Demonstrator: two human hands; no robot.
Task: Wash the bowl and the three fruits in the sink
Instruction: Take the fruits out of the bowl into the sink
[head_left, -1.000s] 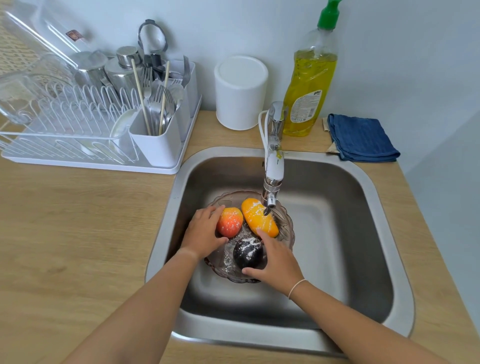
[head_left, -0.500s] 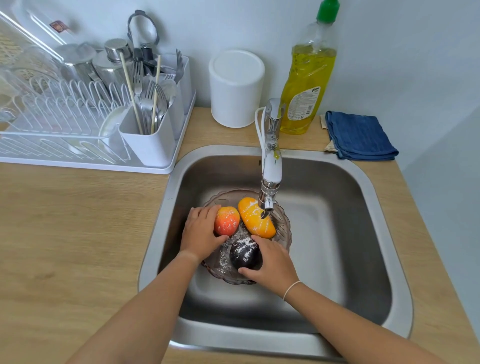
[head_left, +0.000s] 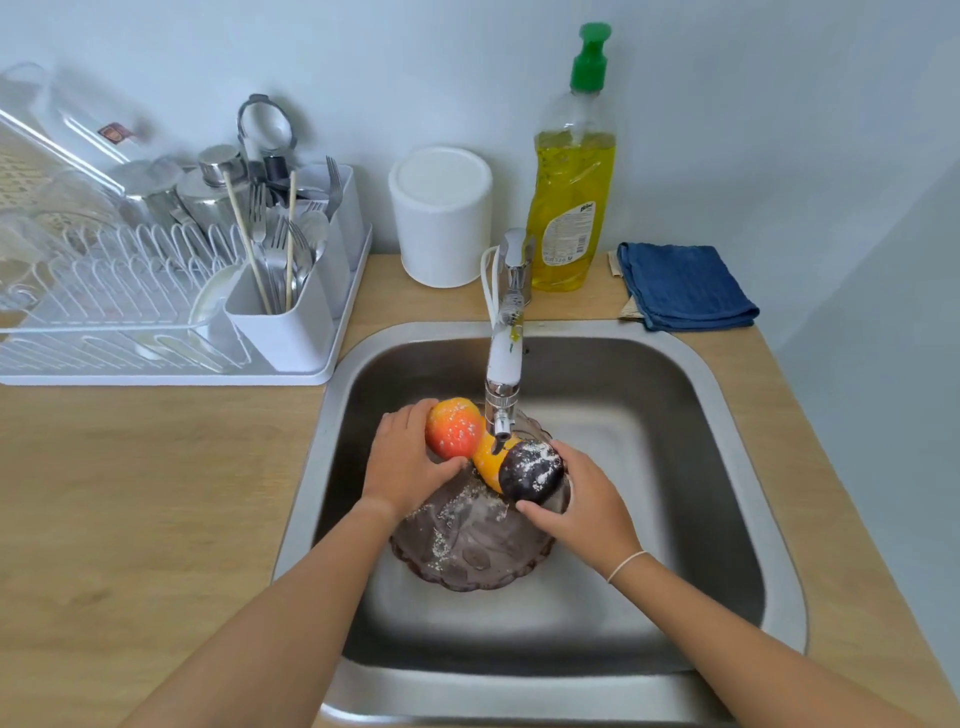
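A clear brownish glass bowl (head_left: 470, 545) with white specks sits in the steel sink (head_left: 727, 467) under the tap (head_left: 503, 374). My left hand (head_left: 402, 462) grips a red-orange fruit (head_left: 453, 427), lifted above the bowl's left side. My right hand (head_left: 582, 501) grips a dark purple fruit (head_left: 531, 470) dusted with white specks, raised over the bowl. Between them an orange-yellow fruit (head_left: 487, 460) shows partly, below the spout; the other two fruits hide most of it.
A white dish rack (head_left: 171, 322) with cutlery and metal pots stands on the wooden counter at the left. Behind the sink are a white canister (head_left: 441, 215), a yellow dish soap bottle (head_left: 571, 197) and a folded blue cloth (head_left: 683, 286).
Both hands have lifted their fruits out of the bowl: the red-orange one up and left, the purple one up towards the spout. The camera has moved closer.
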